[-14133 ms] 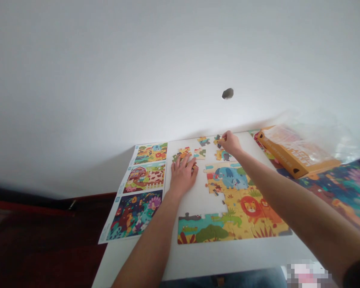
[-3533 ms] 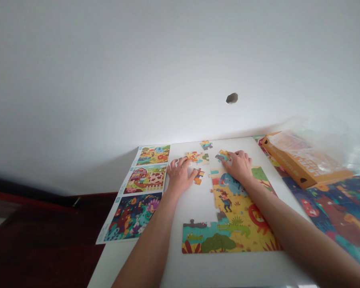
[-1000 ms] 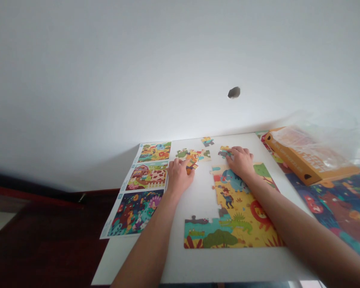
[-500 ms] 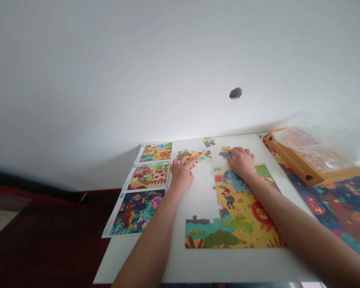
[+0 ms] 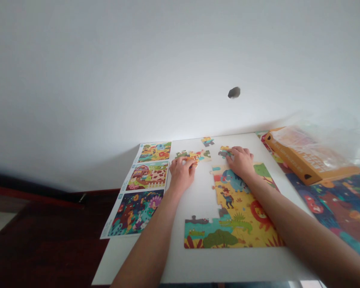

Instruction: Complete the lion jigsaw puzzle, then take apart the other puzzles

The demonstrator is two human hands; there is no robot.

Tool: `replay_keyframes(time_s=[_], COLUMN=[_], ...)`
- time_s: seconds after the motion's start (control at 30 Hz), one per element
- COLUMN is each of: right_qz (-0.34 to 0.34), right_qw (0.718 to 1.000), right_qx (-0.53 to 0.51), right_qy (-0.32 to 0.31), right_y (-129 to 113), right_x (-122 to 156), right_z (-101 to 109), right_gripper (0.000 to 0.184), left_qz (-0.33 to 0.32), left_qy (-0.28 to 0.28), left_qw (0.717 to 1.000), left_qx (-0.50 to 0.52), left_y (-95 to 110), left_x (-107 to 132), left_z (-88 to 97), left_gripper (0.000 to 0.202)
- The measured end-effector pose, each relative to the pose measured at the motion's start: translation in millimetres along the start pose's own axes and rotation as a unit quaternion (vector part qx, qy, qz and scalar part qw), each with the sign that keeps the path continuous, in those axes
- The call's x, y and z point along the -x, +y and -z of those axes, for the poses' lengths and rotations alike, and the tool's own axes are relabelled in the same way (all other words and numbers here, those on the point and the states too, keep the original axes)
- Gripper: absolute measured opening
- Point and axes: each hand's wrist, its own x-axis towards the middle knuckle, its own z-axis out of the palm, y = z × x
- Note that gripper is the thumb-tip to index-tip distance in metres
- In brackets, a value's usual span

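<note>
My left hand [image 5: 182,171] is closed in a pinch on a yellow-orange puzzle piece [image 5: 193,161], partly hidden by the fingers. Just beyond it lie joined or overlapping loose pieces [image 5: 206,155] and a greenish piece [image 5: 182,153]. My right hand [image 5: 241,161] has its thumb and fingers closed at the edge of a yellow and grey-blue piece [image 5: 223,152], which rests on the table. Below that hand spreads the partly joined jigsaw [image 5: 243,204] with an elephant, a lion and crocodiles; its upper left portion is open. My right forearm covers part of its right side.
Another loose piece [image 5: 208,141] lies near the wall. A sheet with three pictures [image 5: 123,188] is along the left edge of the white table [image 5: 195,264]. At the right, an orange box [image 5: 300,160] with clear plastic [image 5: 318,144] rests on a dark printed puzzle [image 5: 342,208].
My left fingers have shifted slightly around the small piece, which has turned a little. My right hand stays at its piece. The whole view has moved very slightly.
</note>
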Motion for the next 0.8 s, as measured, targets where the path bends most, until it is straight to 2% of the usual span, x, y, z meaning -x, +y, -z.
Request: replay_keyframes(time_s=[0.4, 0.47, 0.53, 0.67, 0.8], right_qz=[0.015, 0.051, 0.122, 0.276, 0.327], right_qw=[1.0, 0.998, 0.992, 0.956, 0.934], right_qx=[-0.016, -0.022, -0.037, -0.072, -0.105], right_qy=[0.019, 0.029, 0.022, -0.064, -0.102], right_y=[0.9, -1.4, -5.3, -13.3, -15.5], right_x=[-0.4, 0.1, 1.3, 5.1, 6.9], right_z=[0.3, 2.2, 3.6, 2.5, 0.0], right_gripper=[0.03, 0.031, 0.035, 0.043, 0.045], left_qz=[0.01, 0.012, 0.011, 0.015, -0.022], left_qy=[0.009, 0.012, 0.013, 0.023, 0.038], left_qw=[1.0, 1.0, 1.0, 0.999, 0.999], left_qx=[-0.014, -0.014, -0.014, -0.021, -0.008], left_y=[-3.9, -6.0, -7.9, -9.4, -2.3], left_x=[0.6, 0.1, -0.6, -2.0, -3.3], left_z=[-3.4, -5.2, -7.2, -6.4, 3.6], left_gripper=[0.026, 0.026, 0.026, 0.028, 0.027])
